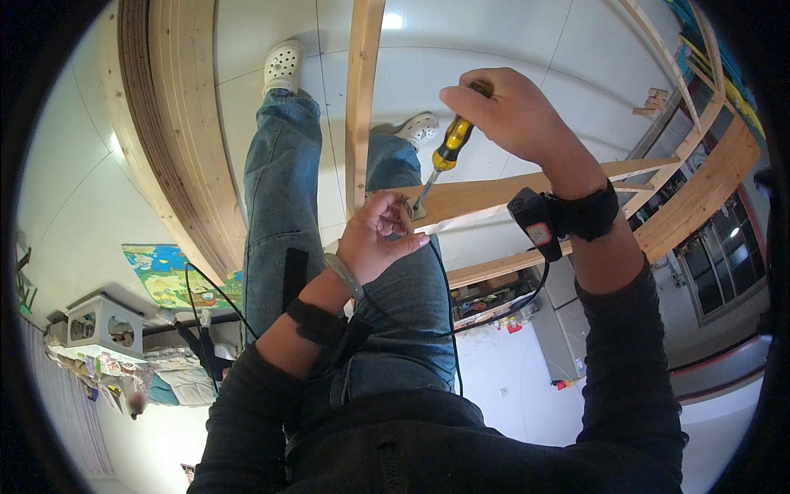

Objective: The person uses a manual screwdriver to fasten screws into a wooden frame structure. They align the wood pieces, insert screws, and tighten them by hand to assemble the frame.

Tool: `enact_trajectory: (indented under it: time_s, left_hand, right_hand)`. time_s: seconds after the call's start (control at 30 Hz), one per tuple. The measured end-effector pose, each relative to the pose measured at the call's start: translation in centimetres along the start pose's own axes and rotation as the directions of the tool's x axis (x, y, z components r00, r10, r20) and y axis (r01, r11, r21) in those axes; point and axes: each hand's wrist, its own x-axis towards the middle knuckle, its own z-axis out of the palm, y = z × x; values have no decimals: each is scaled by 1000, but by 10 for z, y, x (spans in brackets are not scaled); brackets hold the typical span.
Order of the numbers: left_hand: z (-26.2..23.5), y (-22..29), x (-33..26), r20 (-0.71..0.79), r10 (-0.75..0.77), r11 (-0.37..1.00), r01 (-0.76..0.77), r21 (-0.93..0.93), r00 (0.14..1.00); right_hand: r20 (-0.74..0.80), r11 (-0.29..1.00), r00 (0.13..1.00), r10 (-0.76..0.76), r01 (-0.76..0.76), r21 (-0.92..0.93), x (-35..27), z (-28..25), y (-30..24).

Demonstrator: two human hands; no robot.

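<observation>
My right hand [520, 115] is closed round the handle of a yellow-and-black screwdriver [453, 142], whose shaft slants down toward me. The screwdriver's tip meets a small pale fitting [420, 212] at the near left end of a wooden rail [502, 196]. Beside that tip, my left hand [372, 249] pinches a small tan piece [406, 216] between thumb and fingers. Whether this piece is joined to the rail cannot be made out. The fingers hide the exact contact.
An upright wooden post [360, 99] stands between my legs. Stacked long boards [177, 107] lie on the left. A wooden frame [699, 177] reaches away on the right, near small wood offcuts [652, 101]. A black cable [510, 309] hangs from my right wrist device. Another person sits at lower left.
</observation>
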Motion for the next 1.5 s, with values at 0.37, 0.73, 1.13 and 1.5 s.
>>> enact_trajectory:
  time_s: [0.37, 0.73, 1.13, 1.5]
  left_hand:
    - [-1, -16, -4, -70, -81, 995, 85, 50, 994]
    - [-3, -29, -7, -43, -52, 998, 50, -39, 998]
    - [1, -39, -7, -44, -68, 981, 59, -187, 997]
    - [-3, -31, -6, 12, -111, 985, 112, -129, 994]
  right_hand:
    - [353, 807, 934, 58, 165, -568, 10, -10, -60]
    - [633, 762, 774, -15, 419, -494, 29, -2, -72]
    - [631, 695, 755, -177, 550, -463, 17, -1, -61]
    - [531, 747, 834, 146, 259, -612, 2, -5, -55]
